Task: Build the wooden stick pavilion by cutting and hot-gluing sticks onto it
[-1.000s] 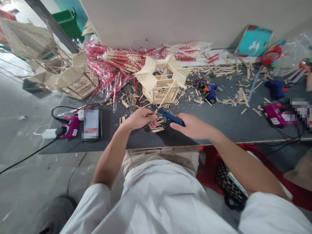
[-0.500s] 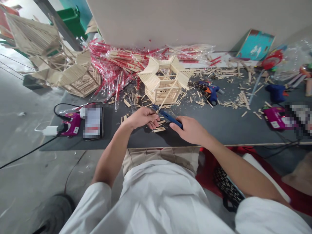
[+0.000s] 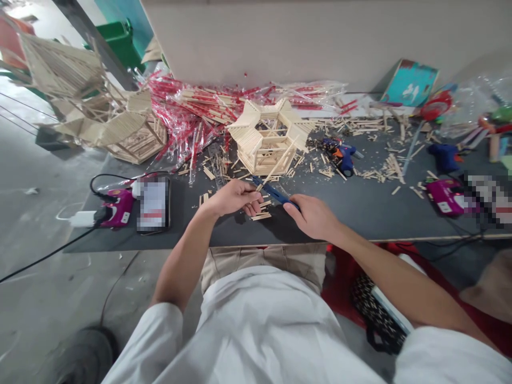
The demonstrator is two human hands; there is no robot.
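Observation:
My left hand (image 3: pixel 234 197) is closed on a thin wooden stick (image 3: pixel 279 162) that slants up toward a hexagonal model (image 3: pixel 271 137) built of sticks. My right hand (image 3: pixel 314 216) grips a blue-handled cutter (image 3: pixel 275 193) whose tip meets the stick just beside my left fingers. A few short cut sticks (image 3: pixel 262 213) lie on the dark tabletop (image 3: pixel 360 205) under my hands.
Red-wrapped stick bundles (image 3: pixel 200 109) pile at the back. A larger stick model (image 3: pixel 108 125) sits far left. A phone (image 3: pixel 152 204) and a pink charger (image 3: pixel 116 208) lie left, a blue glue gun (image 3: pixel 342 154) right, another pink device (image 3: pixel 448 194) far right.
The view shifted slightly; my right hand drew a little closer to my left with the cutter. The stick stays held against the cutter.

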